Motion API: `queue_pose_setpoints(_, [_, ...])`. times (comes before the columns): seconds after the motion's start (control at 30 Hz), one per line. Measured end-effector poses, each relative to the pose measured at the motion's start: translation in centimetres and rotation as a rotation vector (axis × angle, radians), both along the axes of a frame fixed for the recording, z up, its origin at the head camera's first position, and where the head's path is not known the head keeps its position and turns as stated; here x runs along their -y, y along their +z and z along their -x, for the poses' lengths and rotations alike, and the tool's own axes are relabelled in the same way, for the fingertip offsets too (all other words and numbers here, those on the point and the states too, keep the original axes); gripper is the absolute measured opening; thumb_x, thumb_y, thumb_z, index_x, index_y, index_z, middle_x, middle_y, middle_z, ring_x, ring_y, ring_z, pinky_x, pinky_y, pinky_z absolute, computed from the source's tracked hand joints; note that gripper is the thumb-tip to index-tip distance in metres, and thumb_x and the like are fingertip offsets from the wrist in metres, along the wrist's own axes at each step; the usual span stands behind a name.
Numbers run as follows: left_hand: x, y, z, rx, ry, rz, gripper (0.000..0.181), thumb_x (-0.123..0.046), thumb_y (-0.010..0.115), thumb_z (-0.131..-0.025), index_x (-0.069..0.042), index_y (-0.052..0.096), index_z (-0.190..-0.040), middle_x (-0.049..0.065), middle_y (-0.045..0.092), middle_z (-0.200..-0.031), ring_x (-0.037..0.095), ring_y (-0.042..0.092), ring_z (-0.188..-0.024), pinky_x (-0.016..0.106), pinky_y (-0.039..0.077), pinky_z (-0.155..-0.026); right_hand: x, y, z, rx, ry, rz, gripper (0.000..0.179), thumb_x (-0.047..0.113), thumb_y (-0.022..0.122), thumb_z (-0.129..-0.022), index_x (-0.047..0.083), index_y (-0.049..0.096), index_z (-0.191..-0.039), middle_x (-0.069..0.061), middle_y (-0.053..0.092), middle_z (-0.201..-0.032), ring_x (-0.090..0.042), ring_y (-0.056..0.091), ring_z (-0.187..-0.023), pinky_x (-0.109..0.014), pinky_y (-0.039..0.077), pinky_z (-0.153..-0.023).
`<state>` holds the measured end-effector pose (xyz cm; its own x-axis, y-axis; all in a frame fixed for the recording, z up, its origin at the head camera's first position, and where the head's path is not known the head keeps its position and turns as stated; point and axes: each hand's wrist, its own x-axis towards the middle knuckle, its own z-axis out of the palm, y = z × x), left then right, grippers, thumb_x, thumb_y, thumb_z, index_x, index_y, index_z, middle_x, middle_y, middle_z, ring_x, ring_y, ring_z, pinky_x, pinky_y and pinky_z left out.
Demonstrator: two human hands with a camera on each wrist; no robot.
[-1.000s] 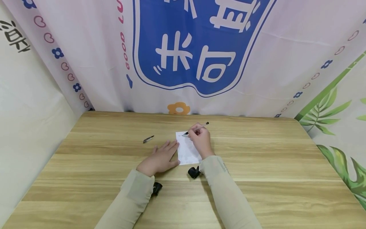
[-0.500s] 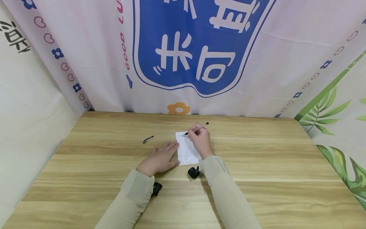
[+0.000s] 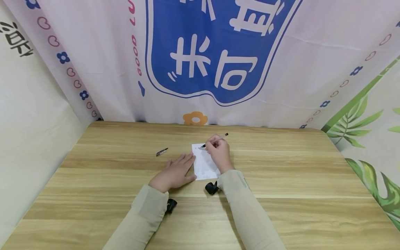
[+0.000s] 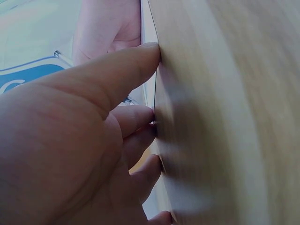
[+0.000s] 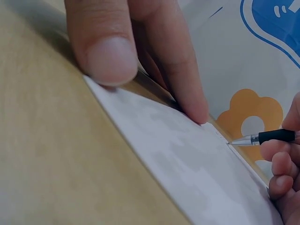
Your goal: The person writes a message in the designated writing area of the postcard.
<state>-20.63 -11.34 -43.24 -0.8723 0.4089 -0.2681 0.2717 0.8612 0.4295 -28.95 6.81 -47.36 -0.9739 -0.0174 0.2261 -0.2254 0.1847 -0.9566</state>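
A small sheet of white paper [image 3: 204, 165] lies on the wooden table, with a few tiny dark marks near its upper left corner. My right hand [image 3: 220, 152] pinches a pen [image 3: 218, 139] with a clear barrel and black grip. In the right wrist view the tip of the pen [image 5: 243, 140] meets the paper close to those marks. My left hand [image 3: 175, 173] rests flat, its fingers spread, with the thumb and fingertips on the sheet's left edge. Left of the paper lies a pen cap [image 3: 162, 152] with a dark clip.
Black wrist camera pieces sit by each sleeve, one camera [image 3: 212, 188] below the paper and another camera [image 3: 171, 206] by the left cuff. A printed curtain [image 3: 118, 86] hangs behind the far edge of the wooden table [image 3: 297, 166].
Both hands stay in nearly the same place. The pen tip remains at the upper left part of the paper, with hardly any visible shift.
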Motion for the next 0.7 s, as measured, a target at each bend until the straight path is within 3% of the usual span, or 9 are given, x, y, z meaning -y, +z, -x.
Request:
queue_pose_setpoints(0.53, [-0.2, 0.37, -0.05, 0.006, -0.001, 0.002, 0.072, -0.035, 0.057, -0.104, -0.005, 0.025, -0.161, 0.011, 0.017, -0.169, 0.036, 0.009, -0.155, 0.071, 0.01, -0.116, -0.07, 0.09, 0.01, 0.008, -0.015, -0.011, 0.01, 0.005, 0.061, -0.093, 0.005, 0.065, -0.083, -0.006, 0.064, -0.076, -0.016, 0.059, -0.065, -0.023, 0.047, -0.057])
queue_pose_setpoints(0.7, [-0.18, 0.15, -0.02, 0.009, 0.0, 0.01, 0.072, -0.036, 0.057, -0.104, -0.006, 0.025, -0.161, 0.01, 0.016, -0.169, 0.036, 0.009, -0.155, 0.071, 0.009, -0.116, -0.06, -0.17, 0.13, 0.028, -0.033, 0.035, 0.011, 0.006, 0.061, -0.094, 0.004, 0.064, -0.083, -0.012, 0.066, -0.078, -0.019, 0.06, -0.067, -0.023, 0.048, -0.058])
